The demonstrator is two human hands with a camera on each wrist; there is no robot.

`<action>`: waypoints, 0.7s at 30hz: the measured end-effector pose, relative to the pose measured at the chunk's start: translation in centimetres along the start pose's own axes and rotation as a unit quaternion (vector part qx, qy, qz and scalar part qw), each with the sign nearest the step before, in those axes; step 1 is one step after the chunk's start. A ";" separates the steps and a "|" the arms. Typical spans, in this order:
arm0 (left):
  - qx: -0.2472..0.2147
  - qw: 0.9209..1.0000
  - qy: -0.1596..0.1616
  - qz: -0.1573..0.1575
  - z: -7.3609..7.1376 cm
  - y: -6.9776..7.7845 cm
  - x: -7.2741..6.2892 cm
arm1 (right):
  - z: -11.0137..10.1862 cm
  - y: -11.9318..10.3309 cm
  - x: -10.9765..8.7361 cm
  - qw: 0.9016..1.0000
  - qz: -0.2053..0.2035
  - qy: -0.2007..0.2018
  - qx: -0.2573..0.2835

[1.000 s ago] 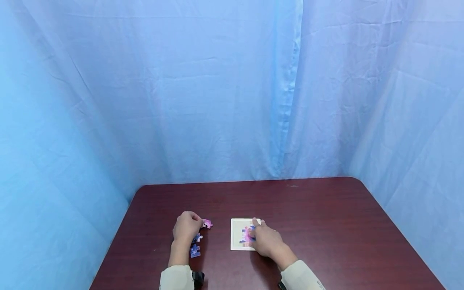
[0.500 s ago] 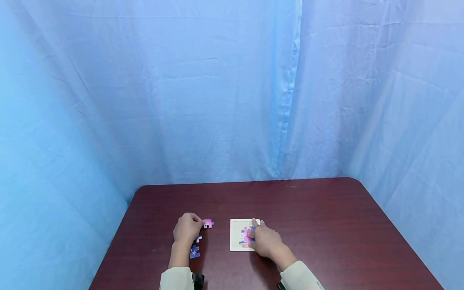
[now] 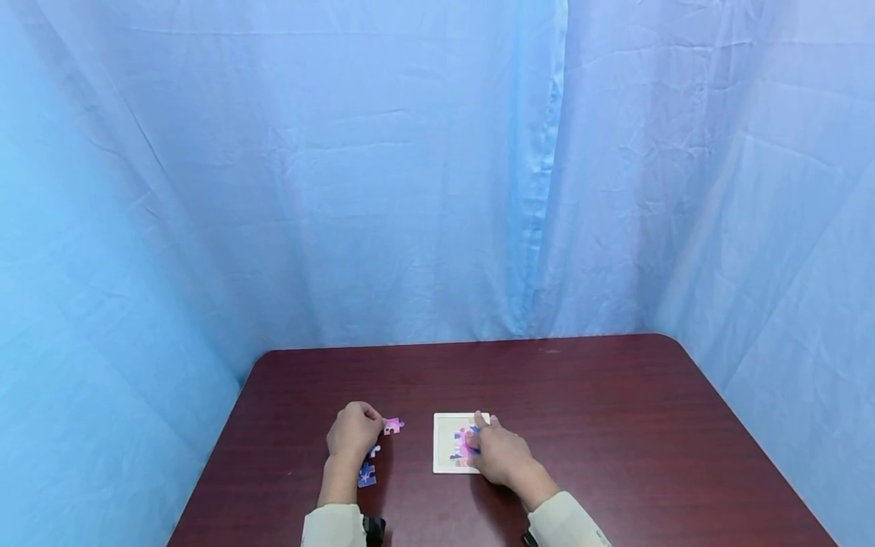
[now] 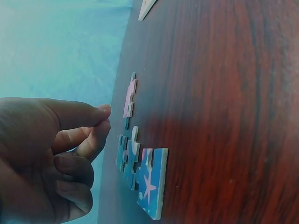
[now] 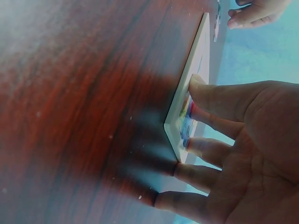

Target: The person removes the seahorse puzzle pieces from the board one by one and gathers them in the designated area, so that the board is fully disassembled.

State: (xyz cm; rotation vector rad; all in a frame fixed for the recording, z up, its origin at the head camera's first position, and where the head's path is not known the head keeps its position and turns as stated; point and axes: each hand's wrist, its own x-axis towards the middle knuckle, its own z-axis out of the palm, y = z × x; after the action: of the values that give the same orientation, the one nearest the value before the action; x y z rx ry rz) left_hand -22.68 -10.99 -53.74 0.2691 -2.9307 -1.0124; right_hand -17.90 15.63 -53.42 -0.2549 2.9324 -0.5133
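Note:
My left hand (image 3: 352,431) hovers at the left of the table, thumb and index fingertips together and the other fingers curled. Beside those fingertips is a pink puzzle piece (image 3: 393,425). In the left wrist view a narrow gap shows between this pink puzzle piece (image 4: 129,99) and the fingertips; whether anything grips it is unclear. Blue puzzle pieces, one with a starfish (image 4: 152,184), lie below the hand. My right hand (image 3: 504,450), fingers nearly straight, rests on a pale square puzzle tray (image 3: 442,441). Partly covered by it are joined pink and blue pieces (image 3: 462,444) inside the tray.
The dark red-brown table (image 3: 581,410) has rounded far corners. Light blue curtains (image 3: 424,190) hang behind it and along both sides. A table strip separates the loose pieces from the tray.
The pink piece beside my left fingertips has turned slightly and shifted a little to the right. My left hand has barely moved; the right hand stays on the tray.

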 end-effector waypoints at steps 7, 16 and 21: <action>-0.001 1.000 -0.004 0.029 0.9 1.6 -1.0 | 0.0 0.0 0.0 1.000 -0.005 -0.001 0.006; -0.015 0.994 -0.034 0.106 2.5 4.9 -3.4 | 0.3 0.0 0.2 0.999 0.000 0.002 0.045; -0.006 0.987 -0.048 0.150 3.4 6.4 -4.3 | 0.3 0.1 0.4 0.998 -0.007 0.017 0.065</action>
State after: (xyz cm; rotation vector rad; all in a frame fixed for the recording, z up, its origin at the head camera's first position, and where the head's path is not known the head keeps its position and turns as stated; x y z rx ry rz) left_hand -19.68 -3.22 -52.37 -0.2228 -2.9238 -1.0220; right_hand -18.26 15.51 -53.81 -0.2522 2.9162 -0.7145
